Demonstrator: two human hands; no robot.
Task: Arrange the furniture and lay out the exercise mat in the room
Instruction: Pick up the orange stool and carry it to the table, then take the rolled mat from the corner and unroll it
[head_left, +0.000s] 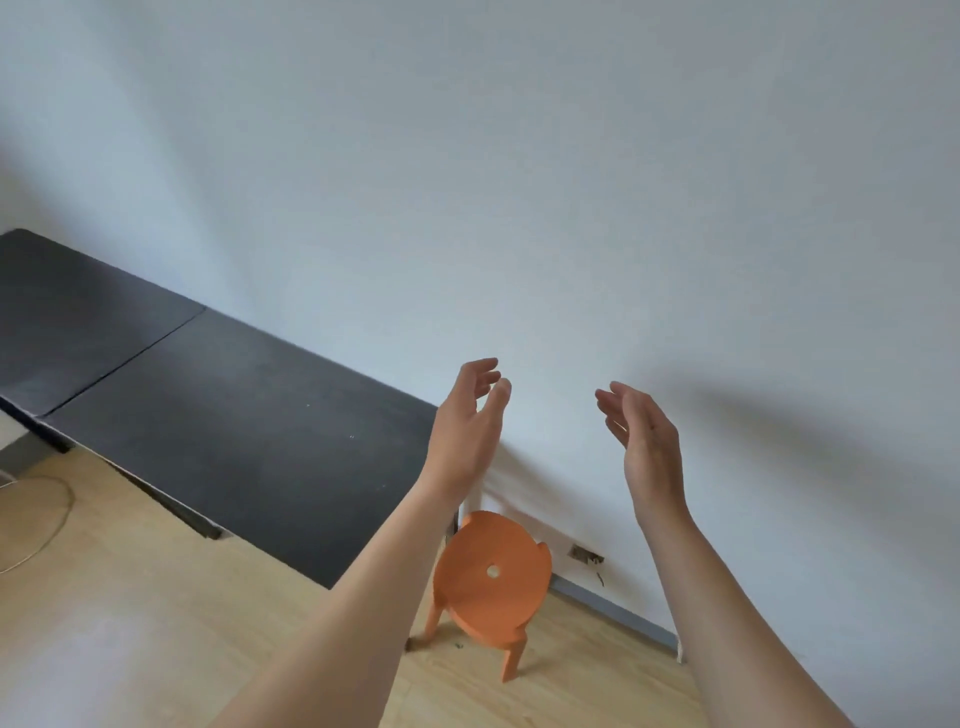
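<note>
An orange plastic stool (491, 577) with a round seat and a small centre hole stands on the wooden floor against the white wall, just right of a long black folding table (218, 410). My left hand (470, 426) and my right hand (647, 441) are raised in front of the wall above the stool, palms facing each other, fingers relaxed and holding nothing. My left forearm crosses over the table's right end and the stool's left edge. No exercise mat is in view.
A light wooden floor (130, 623) fills the lower left. A thin white cable (57, 519) loops on the floor at the far left. A wall socket (587, 555) sits low on the wall above the grey skirting board (618, 613).
</note>
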